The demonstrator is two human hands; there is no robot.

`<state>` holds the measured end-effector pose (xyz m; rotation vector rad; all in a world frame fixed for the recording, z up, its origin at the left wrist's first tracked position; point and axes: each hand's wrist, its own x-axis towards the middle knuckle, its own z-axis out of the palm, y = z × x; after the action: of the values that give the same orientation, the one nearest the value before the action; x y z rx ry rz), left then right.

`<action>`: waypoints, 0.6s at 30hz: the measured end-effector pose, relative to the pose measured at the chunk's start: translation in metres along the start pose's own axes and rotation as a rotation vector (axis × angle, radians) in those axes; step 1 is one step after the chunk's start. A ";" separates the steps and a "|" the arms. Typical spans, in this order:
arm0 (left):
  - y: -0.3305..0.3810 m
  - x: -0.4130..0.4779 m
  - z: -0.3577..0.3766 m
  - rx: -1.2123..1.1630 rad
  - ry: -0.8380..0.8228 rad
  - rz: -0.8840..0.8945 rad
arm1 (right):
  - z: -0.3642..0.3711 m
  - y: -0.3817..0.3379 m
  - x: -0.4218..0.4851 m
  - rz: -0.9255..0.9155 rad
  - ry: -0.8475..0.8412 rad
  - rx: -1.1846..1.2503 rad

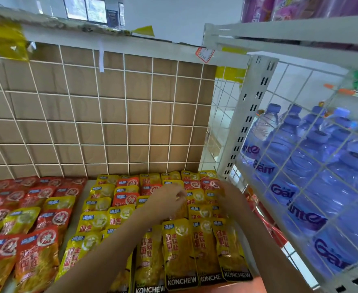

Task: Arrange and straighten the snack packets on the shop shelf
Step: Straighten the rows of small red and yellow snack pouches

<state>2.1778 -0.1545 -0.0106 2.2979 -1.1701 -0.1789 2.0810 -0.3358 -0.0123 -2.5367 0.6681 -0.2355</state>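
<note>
A pale shelf [89,185] carries overlapping rows of flat yellow packets [180,250] on the right, a few red among them at the back, and red packets [36,261] mixed with yellow on the left.

Motion blur smears the left hand [168,200] and right hand [228,194] (grip perhaps on packets [179,248], unclear).

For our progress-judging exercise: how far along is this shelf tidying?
Done: front yellow packets lie in a straight row. In hand: left hand and right hand reach among back-right packets. To do: mixed packets on the left lie skewed.
</note>
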 end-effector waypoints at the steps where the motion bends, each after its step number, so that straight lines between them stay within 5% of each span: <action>1: 0.000 0.008 0.000 0.034 -0.020 0.003 | 0.002 -0.001 0.007 -0.002 -0.015 -0.015; 9: -0.006 0.051 0.016 0.345 -0.118 -0.025 | 0.010 0.001 0.035 -0.046 -0.110 -0.145; 18: -0.009 0.073 0.028 0.374 -0.121 -0.090 | 0.015 0.003 0.054 -0.033 -0.075 -0.357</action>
<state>2.2194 -0.2189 -0.0301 2.7023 -1.2466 -0.1438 2.1306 -0.3592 -0.0245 -2.8809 0.6910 -0.0320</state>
